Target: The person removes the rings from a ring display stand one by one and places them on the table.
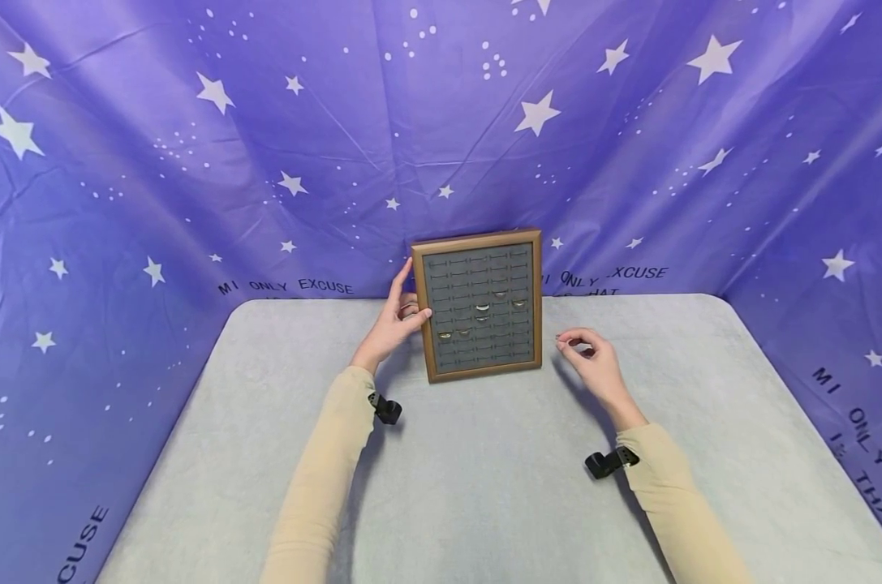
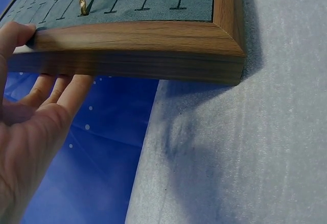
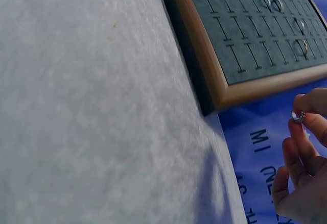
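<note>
A wooden-framed ring tray (image 1: pixel 429 357) with a grey slotted insert stands tilted up at the back of the table. Several rings (image 1: pixel 482 307) sit in its slots. My left hand (image 1: pixel 402 315) grips the tray's left edge, thumb on the front of the frame (image 2: pixel 138 43) and fingers (image 2: pixel 56 89) behind it. My right hand (image 1: pixel 582 350) hovers just right of the tray's lower corner and pinches a small silver ring (image 3: pixel 298 116) between thumb and forefinger. In the right wrist view the tray's frame (image 3: pixel 255 89) lies left of that hand (image 3: pixel 306 152).
The grey padded table (image 1: pixel 484 487) stretches toward me from the tray. A purple star-printed cloth (image 1: pixel 192 162) closes off the back and both sides. Black wrist straps (image 1: pixel 611 461) sit on both sleeves.
</note>
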Available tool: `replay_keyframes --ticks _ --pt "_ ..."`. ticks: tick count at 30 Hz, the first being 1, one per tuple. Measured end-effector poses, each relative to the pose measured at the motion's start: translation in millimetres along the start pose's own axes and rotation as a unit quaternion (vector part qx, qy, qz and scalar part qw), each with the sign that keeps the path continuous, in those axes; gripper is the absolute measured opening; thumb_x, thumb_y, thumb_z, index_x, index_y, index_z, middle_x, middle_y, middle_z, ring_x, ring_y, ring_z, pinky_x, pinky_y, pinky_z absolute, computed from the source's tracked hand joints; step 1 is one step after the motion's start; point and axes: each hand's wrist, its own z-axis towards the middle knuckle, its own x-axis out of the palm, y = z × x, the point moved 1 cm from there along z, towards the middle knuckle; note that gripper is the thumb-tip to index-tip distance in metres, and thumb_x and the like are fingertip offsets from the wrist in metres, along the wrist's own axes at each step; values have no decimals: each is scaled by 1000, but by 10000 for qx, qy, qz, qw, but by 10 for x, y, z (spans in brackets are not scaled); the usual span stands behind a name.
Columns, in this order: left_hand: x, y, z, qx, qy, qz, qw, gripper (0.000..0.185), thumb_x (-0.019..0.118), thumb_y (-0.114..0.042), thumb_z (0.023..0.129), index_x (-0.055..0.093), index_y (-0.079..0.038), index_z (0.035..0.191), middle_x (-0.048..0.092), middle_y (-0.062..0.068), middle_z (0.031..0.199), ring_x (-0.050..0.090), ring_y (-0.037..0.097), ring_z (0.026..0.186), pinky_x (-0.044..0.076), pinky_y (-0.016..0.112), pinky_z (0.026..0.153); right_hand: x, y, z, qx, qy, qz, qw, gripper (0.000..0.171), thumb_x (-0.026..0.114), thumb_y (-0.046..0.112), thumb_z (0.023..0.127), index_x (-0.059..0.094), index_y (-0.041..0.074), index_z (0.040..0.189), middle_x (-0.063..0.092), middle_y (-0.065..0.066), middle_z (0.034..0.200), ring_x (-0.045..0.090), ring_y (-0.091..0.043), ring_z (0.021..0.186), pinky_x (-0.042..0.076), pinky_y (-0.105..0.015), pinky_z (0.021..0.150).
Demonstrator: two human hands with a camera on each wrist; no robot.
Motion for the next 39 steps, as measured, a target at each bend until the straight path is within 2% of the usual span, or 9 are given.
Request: replay_keyframes --ticks 4,8,12,16,19,22,27,33,39 --pt "4 9 -5 -11 -4 -18 10000 89 59 9 91 5 -18 157 47 24 121 52 19 101 46 34 88 -50 -223 8 119 -37 -80 9999 12 65 -4 88 65 -13 96 63 -26 101 54 -17 87 44 -15 72" --pt "1 20 -2 -42 0 -84 10000 89 58 9 92 5 -19 157 51 24 118 54 20 100 49 29 84 -92 -411 7 368 148 -389 9985 11 66 -2 88 67 -11 95 65 -23 97 54 -5 82 44 -12 71" --pt "-2 30 6 -73 7 -173 9998 89 57 9 92 5 -20 157 54 26 115 55 23 100 50 27 83 -116 -455 -32 502 439 -867 9940 8 67 -3 86 68 -9 92 67 -21 92 57 -10 77 43 -15 66" --pt "-38 186 46 -28 -28 -123 9999 90 58 8 92 6 -28 157 55 24 114 54 24 100 49 27 83 -114 -484 -68 571 576 -1070 9909 7 68 -4 84 68 -8 90 67 -21 90 57 -18 80 43 -17 70" --pt "-65 289 70 1 -35 -75 10000 91 59 5 93 7 -34 156 56 23 113 56 24 99 50 28 83 -111 -503 -85 606 666 -1074 9901 7 67 -5 85 68 -8 91 67 -21 91 57 -19 81 42 -19 72" --pt "-70 280 62 -30 -14 -10 10000 90 59 4 93 8 -37 156 56 23 114 56 23 99 50 28 83 -116 -509 -98 694 817 -994 9892 9 67 -4 85 68 -9 93 67 -20 93 57 -19 83 42 -20 74" --pt "-78 277 33 -245 25 107 9996 90 59 -1 95 6 -43 154 56 21 114 56 23 94 51 29 76 -130 -544 -106 807 1018 -890 9875 9 67 -3 86 68 -8 93 67 -19 93 56 -17 81 42 -20 71" --pt "-77 270 30 -402 42 260 9988 89 59 -6 96 6 -51 151 56 20 115 54 21 90 50 27 74 -153 -570 -105 781 1066 -1215 9838 7 66 -4 84 69 -6 91 65 -16 86 51 -15 72 41 -24 63" --pt "-73 273 30 -447 39 88 9990 89 59 -4 96 6 -48 152 55 19 113 54 21 88 53 28 75 -156 -577 -97 782 1203 -1548 9775 11 64 -6 81 69 -3 90 59 -9 76 46 -16 67 38 -27 61"
